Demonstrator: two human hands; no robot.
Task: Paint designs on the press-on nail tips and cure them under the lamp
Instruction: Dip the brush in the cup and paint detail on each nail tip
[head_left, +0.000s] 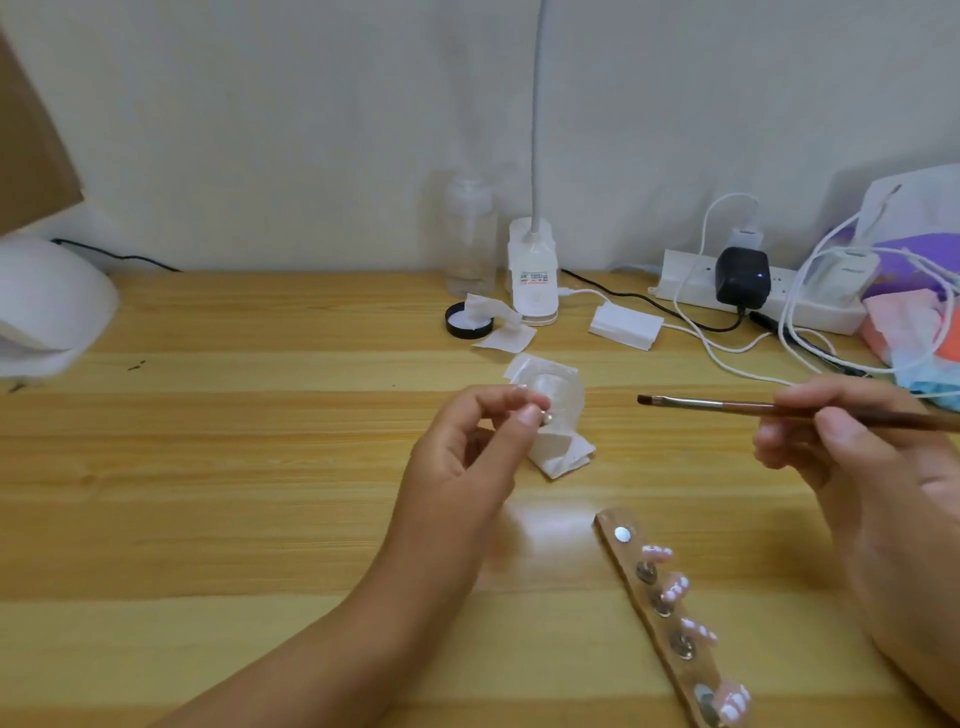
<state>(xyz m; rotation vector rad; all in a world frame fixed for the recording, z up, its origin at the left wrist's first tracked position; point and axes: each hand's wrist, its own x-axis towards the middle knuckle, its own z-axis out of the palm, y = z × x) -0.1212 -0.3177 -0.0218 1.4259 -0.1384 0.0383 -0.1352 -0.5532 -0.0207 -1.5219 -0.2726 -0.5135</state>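
Closest in, bottom right, the wooden holder strip (630, 553) lies at a slant and its near end runs off the bottom of the view. Four nail tips (675, 588) stand on its metal studs, pink with white dots along the ends. The far stud (622, 534) shows just shiny metal.

Above that, the left hand (462, 457) pinches a small metal-based piece (543, 417) between thumb and fingertips; it's too small to say if a tip is on it. The right hand (862, 457) grips a nail brush (727, 405) like a pen, with the bristles pointing left, well apart from the left hand.

Most of the open wood on the desk (234, 467) is left of the left forearm.

Just behind the left fingers, a small clear pot (563, 387) sits on a crumpled wipe (566, 457); I can't tell its contents.

Farther back there's a black lid (451, 323) with a wipe draped into it, a clear bottle (470, 244) and a desk lamp base (532, 270). A power strip (685, 283) with tangled white cables crowds the right side. The white curing lamp (47, 306) sits at the far left, cut off by the frame. The desk's far edge butts against the wall.
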